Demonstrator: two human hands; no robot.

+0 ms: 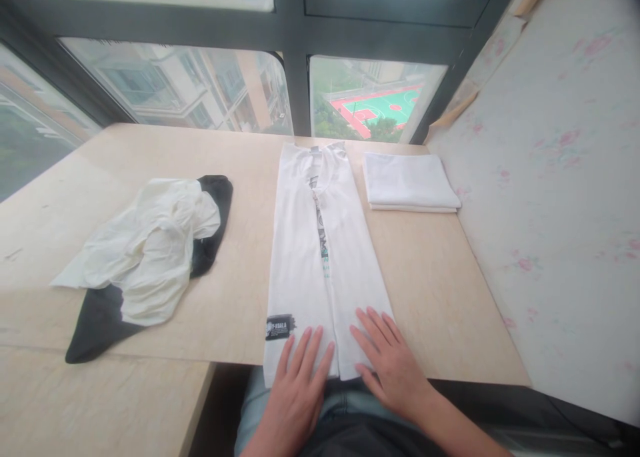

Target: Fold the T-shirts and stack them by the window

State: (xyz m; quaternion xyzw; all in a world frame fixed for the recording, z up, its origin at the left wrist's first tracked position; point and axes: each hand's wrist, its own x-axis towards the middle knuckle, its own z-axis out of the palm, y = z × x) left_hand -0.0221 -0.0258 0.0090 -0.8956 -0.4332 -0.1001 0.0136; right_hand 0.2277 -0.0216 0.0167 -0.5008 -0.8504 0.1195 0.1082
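A white T-shirt [295, 243] lies in a long strip across the table, both sides folded in to meet along its middle. Its collar is at the far end by the window, and a dark print shows in the gap between the folded sides. Near the hem on the left is a black printed patch. My left hand [303, 377] rests flat on the lower left part of the shirt, fingers spread, just beside that patch. On the lower right part lies my right hand [387, 360], its fingers also spread and pressed to the cloth.
On the left, a crumpled white cloth [155, 243] lies on top of a black cloth [95, 327]. A neatly folded white cloth [407, 182] sits at the back right. The pale table [425, 297] meets a flowered wall [550, 197] on the right and dark-framed windows [295, 83] behind.
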